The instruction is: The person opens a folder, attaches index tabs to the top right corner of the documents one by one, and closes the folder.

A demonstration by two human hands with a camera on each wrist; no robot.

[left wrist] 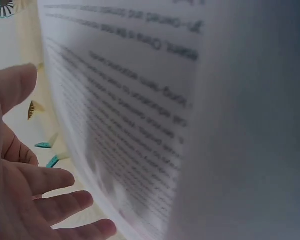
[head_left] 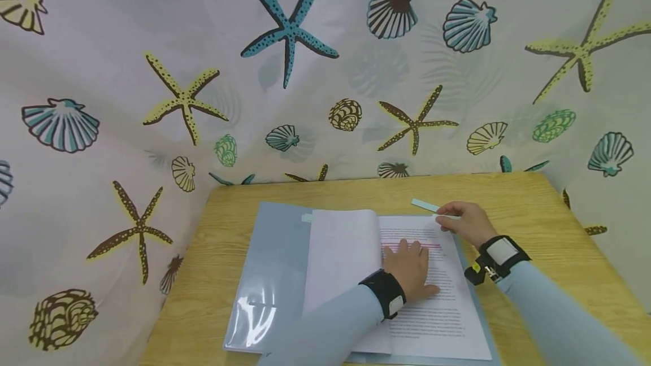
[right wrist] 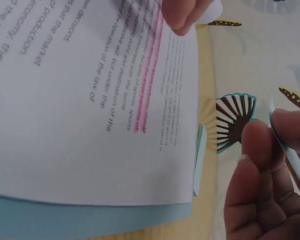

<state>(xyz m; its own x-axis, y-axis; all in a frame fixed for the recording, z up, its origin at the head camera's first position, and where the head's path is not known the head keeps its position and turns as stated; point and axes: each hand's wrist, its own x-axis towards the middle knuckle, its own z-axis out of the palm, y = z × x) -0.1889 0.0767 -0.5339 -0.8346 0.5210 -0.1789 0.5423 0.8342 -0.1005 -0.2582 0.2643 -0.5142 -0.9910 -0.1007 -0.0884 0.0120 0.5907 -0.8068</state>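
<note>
My left hand [head_left: 409,273] rests with fingers spread on a printed page [head_left: 432,326]; its straight fingers [left wrist: 60,205] show in the left wrist view. A pink highlighted line [head_left: 432,245] crosses the text above that hand. By the page's top right corner, my right hand [head_left: 470,223] pinches a thin pale sticky tab [right wrist: 292,160] between thumb and fingers. A light blue-green strip, perhaps the pad of sticky tabs [head_left: 424,205], lies on the table just beyond the page. The turned white sheets [head_left: 343,275] lie to the left.
Under the sheets is an open light-blue folder [head_left: 280,258] with a shiny clear sleeve at its lower left. A small pale tab [head_left: 307,218] sticks out beside the turned sheets' top. The wooden table [head_left: 513,202] ends at a curtain [head_left: 325,157] printed with shells and starfish.
</note>
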